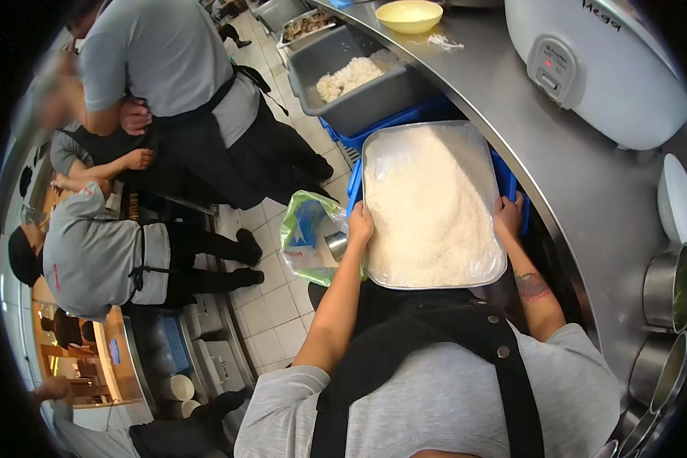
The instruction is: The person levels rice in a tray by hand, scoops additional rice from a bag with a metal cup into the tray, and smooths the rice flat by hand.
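1. Beside the counter (588,198), my left hand (360,225) clamps the left rim of the tray (435,287), my right hand (509,214) the right.
2. I should hold it level so no rice (427,206) spills.

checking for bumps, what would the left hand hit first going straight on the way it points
The rice tray, whose rim the left hand holds; past it, probably the grey tub, though depth is unclear.
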### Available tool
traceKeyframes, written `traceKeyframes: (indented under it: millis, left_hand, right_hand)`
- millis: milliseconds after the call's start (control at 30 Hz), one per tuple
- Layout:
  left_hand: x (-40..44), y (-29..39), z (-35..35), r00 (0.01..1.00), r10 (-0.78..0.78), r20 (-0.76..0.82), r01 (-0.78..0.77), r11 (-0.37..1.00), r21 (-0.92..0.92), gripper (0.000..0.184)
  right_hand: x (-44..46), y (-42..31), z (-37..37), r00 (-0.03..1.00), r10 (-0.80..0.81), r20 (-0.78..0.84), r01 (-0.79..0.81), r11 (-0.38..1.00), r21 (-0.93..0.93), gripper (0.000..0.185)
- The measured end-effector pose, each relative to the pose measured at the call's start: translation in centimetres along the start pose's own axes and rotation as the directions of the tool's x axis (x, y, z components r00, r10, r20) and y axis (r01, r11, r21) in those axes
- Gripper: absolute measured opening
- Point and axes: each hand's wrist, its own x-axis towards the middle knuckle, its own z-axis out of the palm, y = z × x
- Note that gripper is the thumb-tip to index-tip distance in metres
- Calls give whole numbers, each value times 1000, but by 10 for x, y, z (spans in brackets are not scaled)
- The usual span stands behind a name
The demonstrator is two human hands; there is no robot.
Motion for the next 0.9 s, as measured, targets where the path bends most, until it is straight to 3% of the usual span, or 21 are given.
traceKeyframes:
  millis: [167, 267, 400, 500, 533, 567, 633, 667, 700, 733, 767, 900]
  left_hand:
    - [-9, 30, -21, 1000, -8, 28, 7, 999, 52, 32]
    - [-7, 41, -42, 984, -46, 171, 11, 979, 203, 31]
    - [-17, 30, -64, 979, 60, 197, -92, 983, 159, 31]
    - [-15, 35, -81, 953, 2, 302, -29, 996, 85, 31]
    - [-12, 26, -84, 943, 16, 333, -49, 995, 91, 29]
    - [-10, 24, -88, 932, 32, 360, -72, 993, 97, 27]
    - [-17, 27, -96, 894, -50, 445, 33, 998, 45, 25]
    - [-23, 34, -101, 873, -86, 480, 95, 995, 6, 25]
    - [-24, 37, -103, 847, -120, 518, 159, 987, -31, 25]
    - [-10, 11, -94, 850, -47, 524, 36, 999, 31, 24]
    - [-11, 20, -96, 834, -105, 542, 111, 994, 21, 24]
    - [-10, 46, -99, 777, -321, 541, 368, 930, 24, 26]
  right_hand:
    - [-4, 14, 2, 997, -72, 11, 72, 997, -1, 37]
    - [-3, 27, -1, 984, -124, 128, 129, 991, -26, 36]
    - [-29, 13, -33, 981, -138, 133, 133, 990, 47, 37]
    - [-40, -6, -60, 960, 2, 280, -3, 1000, 2, 40]
    - [-48, -11, -68, 968, -9, 252, 4, 1000, 22, 42]
    - [-50, -5, -68, 939, -25, 343, 16, 999, 29, 41]
    - [-42, 14, -61, 857, -54, 513, 33, 998, 50, 39]
    - [-36, 23, -51, 781, -238, 577, 300, 954, -14, 36]
    - [-34, 37, -46, 755, -149, 639, 173, 985, 26, 36]
    - [-44, 3, -78, 714, -68, 697, 41, 998, 55, 36]
    - [-50, -18, -98, 659, 4, 752, -92, 993, 76, 36]
    - [-33, 10, -75, 607, 126, 784, -132, 990, -56, 40]
